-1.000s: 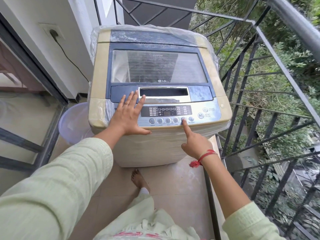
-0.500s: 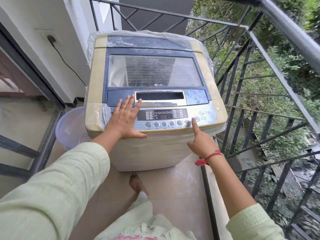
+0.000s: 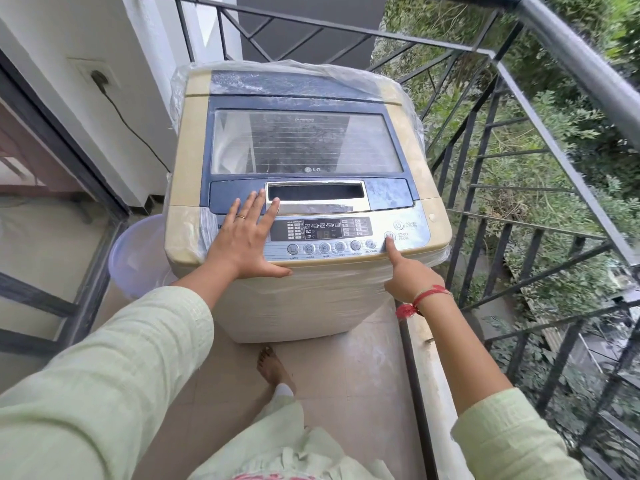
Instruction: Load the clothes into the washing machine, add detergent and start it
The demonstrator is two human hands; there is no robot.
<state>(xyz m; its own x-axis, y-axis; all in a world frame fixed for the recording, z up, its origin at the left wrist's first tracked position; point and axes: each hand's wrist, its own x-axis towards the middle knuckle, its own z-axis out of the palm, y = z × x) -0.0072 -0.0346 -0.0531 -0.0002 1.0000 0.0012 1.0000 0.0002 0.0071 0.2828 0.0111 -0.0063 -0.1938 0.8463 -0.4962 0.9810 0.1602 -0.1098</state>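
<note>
One washing machine [image 3: 304,143]; two hands [image 3: 242,244] [image 3: 408,275]; one tub [image 3: 135,258]; one foot [image 3: 273,365].

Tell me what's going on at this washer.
A person stands at a top-loading washing machine on a balcony, its lid shut. The left hand rests flat on the left end of the control panel. The right hand presses its index finger on the start/pause button. Digits show on the display, so loading seems over and the wash looks about to start.
</note>
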